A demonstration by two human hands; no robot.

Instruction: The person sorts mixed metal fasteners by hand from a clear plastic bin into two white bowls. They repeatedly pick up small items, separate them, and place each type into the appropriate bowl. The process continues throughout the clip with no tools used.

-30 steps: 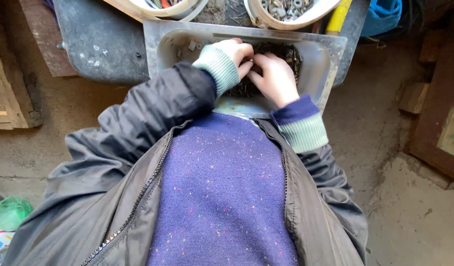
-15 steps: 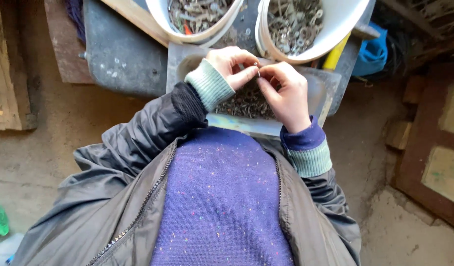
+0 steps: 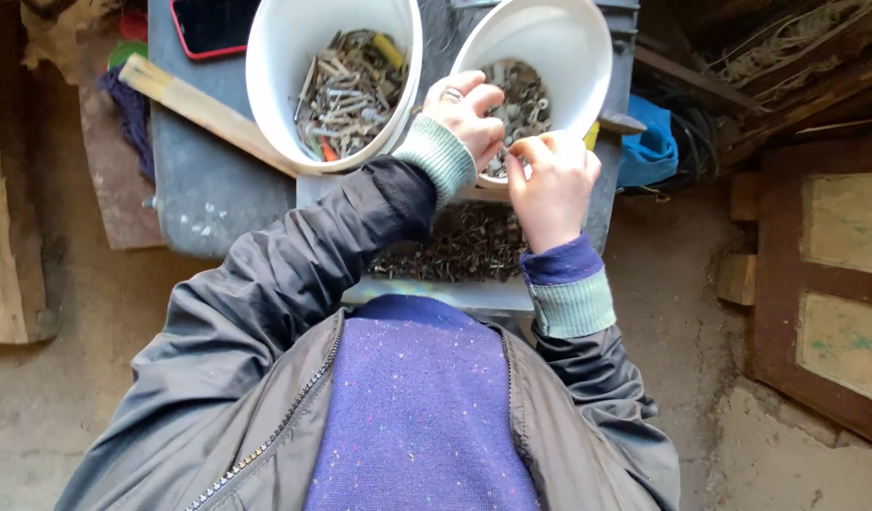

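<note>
My left hand [image 3: 466, 112] and my right hand [image 3: 550, 182] are raised together over the near rim of the right white bucket [image 3: 587, 47], which holds rusty screws and bolts. The fingers of both hands are pinched close to each other; whatever small piece lies between them is too small to make out. Below the hands a grey plastic tray [image 3: 427, 289] is filled with dark rusty metal bits [image 3: 464, 248]. A second white bucket [image 3: 275, 57] with mixed screws and nails stands to the left.
A wooden stick [image 3: 204, 109] leans across the grey surface [image 3: 209, 199] by the left bucket. A phone with a red edge [image 3: 213, 24] lies at the top left. Blue cloth [image 3: 649, 147] and wooden boards [image 3: 824, 274] sit at the right; dirt floor below.
Both hands have lifted from the tray of metal bits up to the right bucket's rim. The view has tilted so both buckets show fully.
</note>
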